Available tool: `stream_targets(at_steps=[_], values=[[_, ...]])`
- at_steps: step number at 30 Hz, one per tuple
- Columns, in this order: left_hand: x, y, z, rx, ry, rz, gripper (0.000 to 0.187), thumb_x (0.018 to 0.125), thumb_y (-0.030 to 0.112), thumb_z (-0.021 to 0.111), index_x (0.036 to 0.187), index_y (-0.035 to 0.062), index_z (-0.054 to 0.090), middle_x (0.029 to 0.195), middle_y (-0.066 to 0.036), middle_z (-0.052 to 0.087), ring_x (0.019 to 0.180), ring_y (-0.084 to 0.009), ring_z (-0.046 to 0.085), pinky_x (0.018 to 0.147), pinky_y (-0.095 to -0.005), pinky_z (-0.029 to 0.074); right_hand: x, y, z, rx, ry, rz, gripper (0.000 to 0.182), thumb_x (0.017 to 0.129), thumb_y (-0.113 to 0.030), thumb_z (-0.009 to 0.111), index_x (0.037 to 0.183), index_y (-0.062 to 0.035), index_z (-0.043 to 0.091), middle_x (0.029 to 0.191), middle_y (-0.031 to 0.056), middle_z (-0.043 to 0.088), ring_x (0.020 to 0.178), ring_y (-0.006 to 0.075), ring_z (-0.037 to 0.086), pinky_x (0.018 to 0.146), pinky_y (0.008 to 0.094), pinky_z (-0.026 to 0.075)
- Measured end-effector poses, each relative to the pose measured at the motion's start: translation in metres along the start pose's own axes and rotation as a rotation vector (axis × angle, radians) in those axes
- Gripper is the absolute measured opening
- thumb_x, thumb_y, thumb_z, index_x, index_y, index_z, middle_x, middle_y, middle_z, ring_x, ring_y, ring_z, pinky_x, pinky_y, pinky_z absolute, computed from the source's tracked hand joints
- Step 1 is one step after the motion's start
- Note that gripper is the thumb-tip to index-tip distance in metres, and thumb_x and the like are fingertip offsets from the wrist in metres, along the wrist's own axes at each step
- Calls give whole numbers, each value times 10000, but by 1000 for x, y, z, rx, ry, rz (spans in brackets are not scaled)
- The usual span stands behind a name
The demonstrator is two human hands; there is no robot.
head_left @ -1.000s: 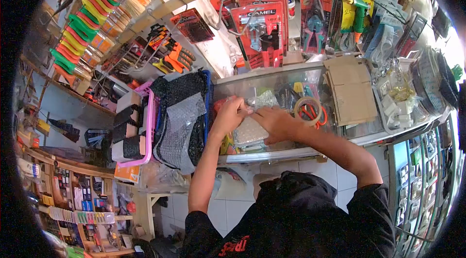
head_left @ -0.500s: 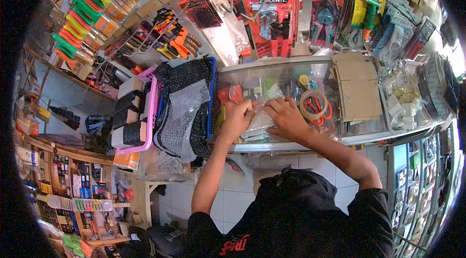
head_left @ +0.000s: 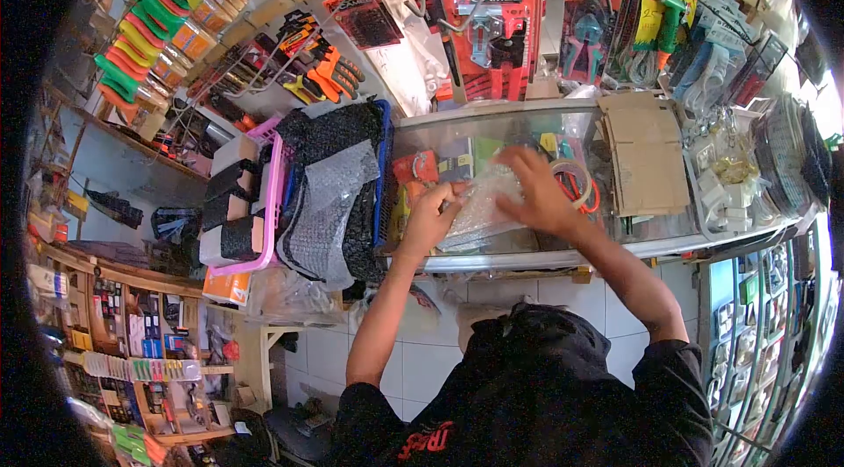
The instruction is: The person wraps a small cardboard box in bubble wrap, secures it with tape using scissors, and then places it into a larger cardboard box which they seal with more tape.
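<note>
Bubble-wrapped packet (head_left: 479,212) sits on the glass counter (head_left: 492,137) between my hands, left hand (head_left: 431,219) pinching its near edge, right hand (head_left: 541,194) spread flat over its far side, wrapping underway, I judge; tape roll (head_left: 576,181) just beyond.

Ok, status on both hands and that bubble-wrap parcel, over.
Left hand grips the clear bubble-wrap parcel on the glass counter. Right hand presses its top. Tape roll beside the right hand.

Mid-frame on the long glass-topped counter (head_left: 527,128), the crinkled clear bubble-wrap packet (head_left: 479,207) lies under both hands; the beige tape roll (head_left: 576,184) sits right of it, flat brown cardboard sheets (head_left: 646,150) further right, a pink plastic basket (head_left: 264,203) left.
</note>
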State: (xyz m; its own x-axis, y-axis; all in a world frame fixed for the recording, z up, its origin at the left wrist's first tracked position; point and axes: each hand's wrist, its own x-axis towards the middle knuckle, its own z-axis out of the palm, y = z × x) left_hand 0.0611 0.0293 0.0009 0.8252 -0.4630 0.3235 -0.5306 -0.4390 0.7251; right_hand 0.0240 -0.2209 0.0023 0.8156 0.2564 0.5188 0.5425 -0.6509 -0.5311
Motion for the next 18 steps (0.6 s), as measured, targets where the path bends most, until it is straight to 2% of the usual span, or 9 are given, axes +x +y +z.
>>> stream_targets(at_steps=[1,4,7,10,13,16,18], values=[[0,3,0,0,11,17,282,878,9,760,786,8,494,1128,-164,779,939,-255,725,808,-388,534,8,7,-3,-36,32,2,567,832,-208,812,1333,-74,583,1414,160,544,1301,400,524,1121,508,393],[0,-8,6,-99,33,60,276,887,17,758,796,14,497,1139,-158,780,949,-243,724,819,-377,531,27,24,-6,-83,-7,-94,487,858,-217,791,1303,-102,631,1479,147,525,1346,395,505,1143,512,377],[-1,-10,5,-85,-2,11,278,892,17,757,804,14,493,1162,-158,777,980,-240,729,837,-367,533,34,39,1,-132,-145,-226,340,873,-199,773,1194,-109,703,1473,124,559,1388,357,487,1157,509,364],[-3,-14,6,-73,-19,-44,283,905,26,753,802,17,490,1186,-160,771,1031,-243,733,855,-359,532,31,38,11,-125,-130,-245,220,869,-181,764,1072,-101,735,1287,97,677,1276,307,588,1108,476,419],[-1,-5,4,-68,6,57,221,889,42,760,855,-16,549,1144,-174,770,1067,-294,747,858,-396,562,24,23,8,-200,-218,-191,147,896,-191,696,996,-83,697,1060,86,715,1055,301,678,982,469,475],[-2,-13,10,-125,28,68,220,884,71,778,897,-12,576,1158,-173,765,1058,-308,748,866,-396,563,14,18,8,-215,-134,-252,104,880,-173,681,934,-84,688,965,72,709,962,288,692,915,460,502],[-4,-12,8,-94,-37,-54,213,889,98,783,955,-4,608,1184,-164,759,1088,-316,737,900,-400,555,10,12,6,-236,-160,-246,135,860,-154,713,966,-71,723,1002,71,726,988,279,696,939,441,507]])
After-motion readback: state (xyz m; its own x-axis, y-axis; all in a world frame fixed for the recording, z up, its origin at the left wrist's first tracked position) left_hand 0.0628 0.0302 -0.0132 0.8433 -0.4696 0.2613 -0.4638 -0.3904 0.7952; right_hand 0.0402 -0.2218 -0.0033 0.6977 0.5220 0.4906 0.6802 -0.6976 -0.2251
